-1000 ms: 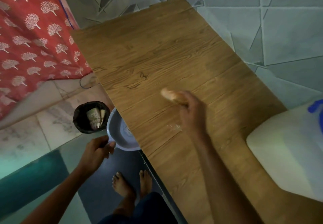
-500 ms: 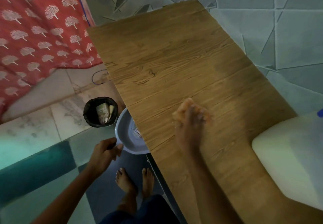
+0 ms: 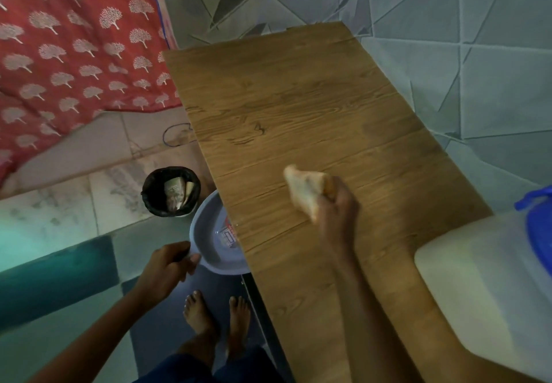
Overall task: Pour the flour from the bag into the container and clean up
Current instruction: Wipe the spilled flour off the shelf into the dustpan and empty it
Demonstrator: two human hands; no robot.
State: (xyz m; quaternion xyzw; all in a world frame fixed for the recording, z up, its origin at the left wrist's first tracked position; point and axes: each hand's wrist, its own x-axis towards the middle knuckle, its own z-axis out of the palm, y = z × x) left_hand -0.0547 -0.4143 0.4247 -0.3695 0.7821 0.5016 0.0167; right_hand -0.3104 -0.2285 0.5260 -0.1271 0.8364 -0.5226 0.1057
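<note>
Right hand: the right hand (image 3: 334, 203) is closed around a pale cloth (image 3: 304, 188), held on the wooden table (image 3: 298, 107) near its middle; the cloth sticks out past the knuckles toward the table's far end.
Left hand: the left hand (image 3: 167, 266) grips the rim of a grey basin (image 3: 209, 233), held just below the table's near-side edge, part of the basin tucked under that edge.
Container: a translucent white container (image 3: 484, 287) with a blue lid (image 3: 537, 233) stands on the table's near right end, beside the right forearm, well apart from the left hand.
Bin: a black-lined bin (image 3: 170, 191) sits on the floor just beyond the basin, beside the table's edge, with paper inside.
Bag: cannot tell whether that paper is the flour bag.
</note>
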